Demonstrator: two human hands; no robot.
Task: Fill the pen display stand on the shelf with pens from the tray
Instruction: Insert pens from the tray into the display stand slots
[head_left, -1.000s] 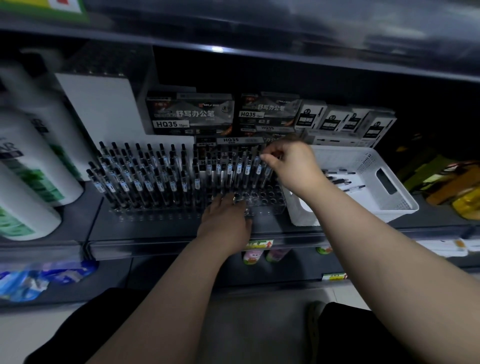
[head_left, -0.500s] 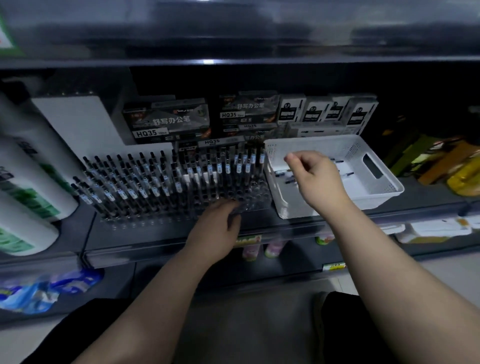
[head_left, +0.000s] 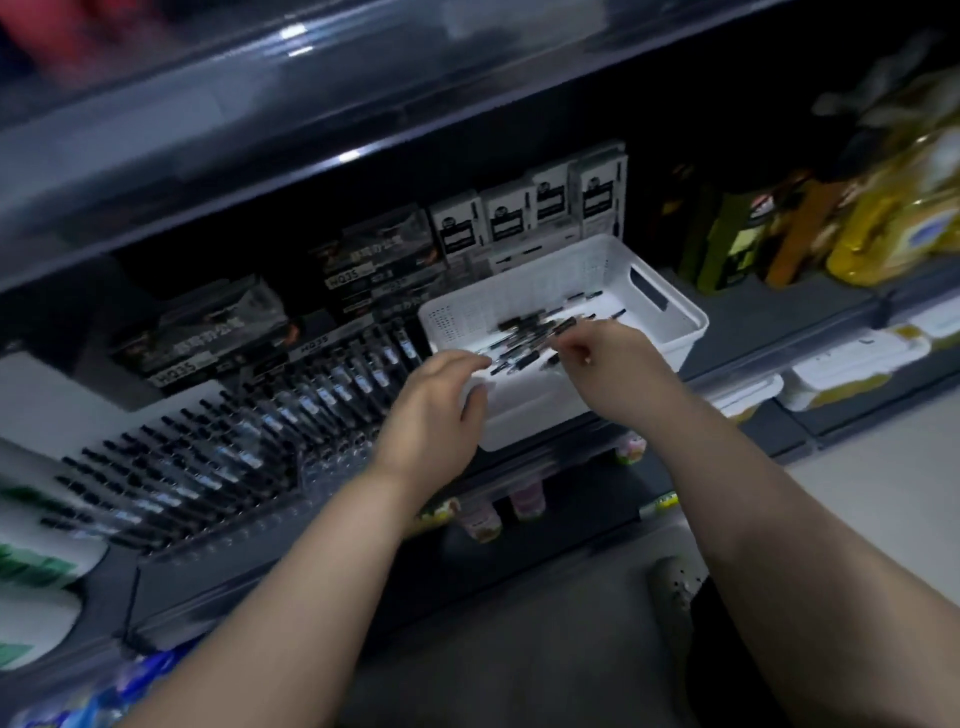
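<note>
While we are leaning toward the shelf (head_left: 218, 587), our left hand (head_left: 434, 415) is gripping the near left corner of the white tray (head_left: 670, 306), with the fingers curling over the rim and the thumb pressing against the outer wall. Our right hand (head_left: 608, 364) is reaching down into the tray from the near side. Its fingers are bunching together, curled, with the tips among the loose pens (head_left: 524, 338). Motion blur is hiding the fingertips, so we cannot tell whether a pen is being pinched.

The loose pens are lying in a scattered heap across the tray's floor, mostly toward its left half. The tray is sitting on the shelf just right of the pen display stand (head_left: 337, 460). The stand is carrying rows of dark upright pens (head_left: 208, 467), and clear sockets are showing at its near right corner.

Dark pen boxes (head_left: 208, 332) are stacking up behind the stand, and small white boxes (head_left: 524, 213) are standing behind the tray. White bottles (head_left: 26, 525) are lying at the left edge, and yellow bottles (head_left: 898, 228) are blurring at the far right.
</note>
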